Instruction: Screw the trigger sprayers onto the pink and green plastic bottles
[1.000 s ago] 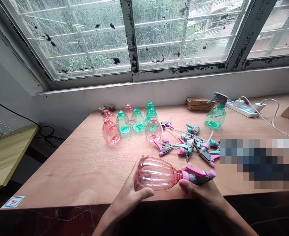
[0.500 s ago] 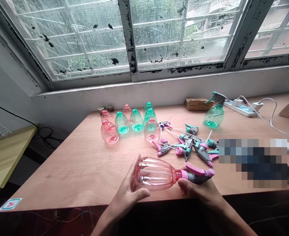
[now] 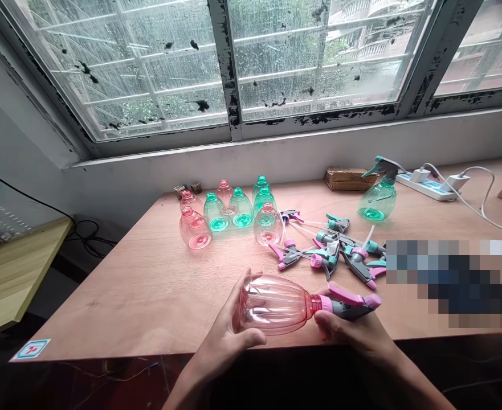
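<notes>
A clear pink spray bottle (image 3: 274, 304) lies on its side above the near edge of the wooden table (image 3: 148, 285). My left hand (image 3: 227, 339) is wrapped round its base end. My right hand (image 3: 353, 333) grips its pink and grey trigger head (image 3: 349, 300) at the neck. Further back stands a group of capless pink and green bottles (image 3: 229, 213). To their right lies a heap of loose trigger heads (image 3: 331, 250) with dip tubes.
One green bottle with its trigger head fitted (image 3: 376, 196) stands at the back right, by a brown packet (image 3: 347, 178) and a white power strip (image 3: 430, 185) with cables. A blurred patch covers part of the right side. A lower wooden surface (image 3: 11, 273) sits at the left.
The pink bottle and both hands stay almost in place. The view has shifted slightly, so everything sits a little to the right.
</notes>
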Motion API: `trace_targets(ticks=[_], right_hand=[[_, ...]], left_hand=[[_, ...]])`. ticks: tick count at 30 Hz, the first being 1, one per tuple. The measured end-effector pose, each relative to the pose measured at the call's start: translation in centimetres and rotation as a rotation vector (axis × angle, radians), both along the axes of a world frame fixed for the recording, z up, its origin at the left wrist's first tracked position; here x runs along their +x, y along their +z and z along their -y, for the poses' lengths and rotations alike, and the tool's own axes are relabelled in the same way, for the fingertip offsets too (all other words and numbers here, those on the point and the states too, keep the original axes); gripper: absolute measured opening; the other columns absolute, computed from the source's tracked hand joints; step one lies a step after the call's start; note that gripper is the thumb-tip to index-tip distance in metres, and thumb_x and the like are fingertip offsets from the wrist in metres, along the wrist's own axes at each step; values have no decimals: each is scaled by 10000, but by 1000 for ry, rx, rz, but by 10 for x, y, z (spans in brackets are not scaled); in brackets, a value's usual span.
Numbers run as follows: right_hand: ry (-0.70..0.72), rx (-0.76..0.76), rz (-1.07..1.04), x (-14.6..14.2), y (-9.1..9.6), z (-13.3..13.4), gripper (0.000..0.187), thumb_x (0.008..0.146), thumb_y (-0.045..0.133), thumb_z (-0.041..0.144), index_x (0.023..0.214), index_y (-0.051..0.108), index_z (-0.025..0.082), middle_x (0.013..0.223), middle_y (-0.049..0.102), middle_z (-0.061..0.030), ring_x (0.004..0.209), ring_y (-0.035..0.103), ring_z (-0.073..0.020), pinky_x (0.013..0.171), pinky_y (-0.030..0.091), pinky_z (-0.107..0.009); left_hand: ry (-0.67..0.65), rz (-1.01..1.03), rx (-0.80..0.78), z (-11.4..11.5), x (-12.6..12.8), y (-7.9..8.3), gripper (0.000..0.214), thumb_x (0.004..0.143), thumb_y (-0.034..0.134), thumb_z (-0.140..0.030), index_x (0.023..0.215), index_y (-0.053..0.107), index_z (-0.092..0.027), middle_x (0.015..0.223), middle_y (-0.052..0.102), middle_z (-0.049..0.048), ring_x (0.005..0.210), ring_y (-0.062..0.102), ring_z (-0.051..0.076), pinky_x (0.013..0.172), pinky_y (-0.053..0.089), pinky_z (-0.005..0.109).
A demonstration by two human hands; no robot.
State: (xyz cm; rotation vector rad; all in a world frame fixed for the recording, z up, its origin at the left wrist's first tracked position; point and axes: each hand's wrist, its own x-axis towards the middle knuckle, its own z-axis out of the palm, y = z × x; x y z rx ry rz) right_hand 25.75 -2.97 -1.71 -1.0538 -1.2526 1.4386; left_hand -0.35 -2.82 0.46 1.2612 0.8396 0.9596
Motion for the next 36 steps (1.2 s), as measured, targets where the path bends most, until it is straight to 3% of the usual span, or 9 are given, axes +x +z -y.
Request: trace_targets(ticks=[3,8,12,18,23,27,31,33,36], right_hand=[[-16,-9,-26,0,0,0,322,798,772,457,893,653,174,546,662,10,496,542,-132,490,369,-260],[-48,23,-110,-1,2,-1,328,811,758,464,930,629,186,529,651,23,486,554,-131,485,373,-250],[-16,25,-38,0,-1,-1,296,822,755,442,861,644,170,539,649,10,517,547,-132,509,388,-257],[-28,2,-21,0,-2,1,319,774,795,444,807,615,183,548,654,3,504,536,-138,486,393,-262],[-26,9,-26,-1,2,1,342,807,751,487,860,648,164,535,648,3,503,535,-137,483,367,-261],[-22,0,-27,-1,1,1,335,792,776,464,828,635,162,542,649,4,501,530,-131,489,388,-256],[-7,1,-17,0,-3,1,325,781,792,446,795,611,177,553,662,3,509,550,-135,495,409,-252],[-8,-1,-9,0,-3,1,328,782,789,452,794,610,177,552,662,3,505,550,-135,486,400,-248],[-28,11,-9,0,-1,1,332,802,762,471,808,628,167,544,655,2,493,530,-127,470,362,-244]], left_hand=[[-4,-46,-5,-1,0,1,971,757,810,-368,1533,226,-363,1612,272,89,1396,380,367,1147,331,514],[-27,-75,160,0,4,2,1038,768,803,-202,1533,139,-427,1643,201,65,1495,203,331,1211,170,520],[-21,-42,166,1,4,2,1113,756,813,-246,1546,45,-405,1646,177,93,1494,202,340,1211,139,544],[-24,-55,76,0,-1,3,955,746,819,-372,1520,260,-364,1628,236,85,1481,220,352,1200,205,535],[-33,-98,155,0,1,1,1023,771,806,-222,1518,151,-466,1656,147,36,1499,181,333,1204,186,531],[-29,-55,160,0,2,1,1061,764,813,-252,1531,106,-444,1657,140,51,1509,143,331,1208,173,538],[-6,-12,102,-2,0,3,1000,719,836,-403,1528,250,-352,1634,230,85,1496,182,355,1216,166,530],[-13,-49,89,-1,-1,4,913,739,825,-381,1503,326,-340,1625,259,78,1496,191,345,1221,165,515],[-45,-48,92,0,0,4,979,741,833,-266,1513,246,-404,1632,238,53,1497,203,324,1211,204,509]])
